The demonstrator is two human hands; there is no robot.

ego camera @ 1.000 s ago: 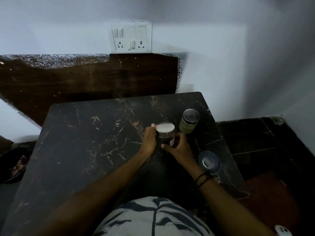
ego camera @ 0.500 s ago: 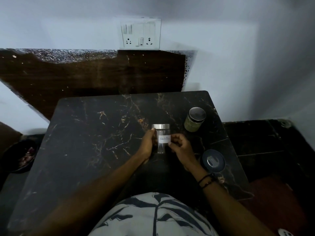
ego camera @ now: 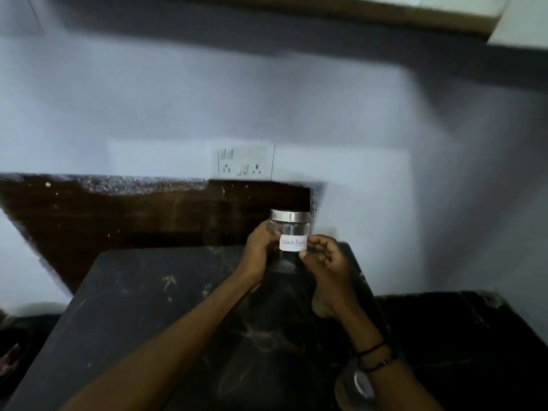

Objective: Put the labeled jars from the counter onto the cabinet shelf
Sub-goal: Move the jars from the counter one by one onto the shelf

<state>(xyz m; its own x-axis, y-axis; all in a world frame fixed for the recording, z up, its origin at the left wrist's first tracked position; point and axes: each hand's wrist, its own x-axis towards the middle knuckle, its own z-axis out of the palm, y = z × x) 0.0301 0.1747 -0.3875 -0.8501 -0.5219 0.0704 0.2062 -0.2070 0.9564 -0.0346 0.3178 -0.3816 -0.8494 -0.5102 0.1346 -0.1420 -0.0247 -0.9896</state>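
Observation:
A clear glass jar (ego camera: pixel 289 229) with a silver lid and a white handwritten label is held upright in the air, above the far edge of the black marble counter (ego camera: pixel 166 315). My left hand (ego camera: pixel 261 247) grips its left side. Fingers of my right hand (ego camera: pixel 323 259) pinch its right side at the label. The cabinet's underside (ego camera: pixel 385 13) runs along the top edge of the view; no shelf shows. The green jar seen earlier is hidden behind my right forearm.
A roll of tape (ego camera: pixel 355 384) lies on the counter's near right part, under my right wrist. A switch and socket plate (ego camera: pixel 245 161) sits on the wall behind the jar. A dark lower counter (ego camera: pixel 462 336) extends to the right.
Both hands have lifted the jar off the counter and raised it upright. The view has tilted upward, bringing the cabinet's underside into sight.

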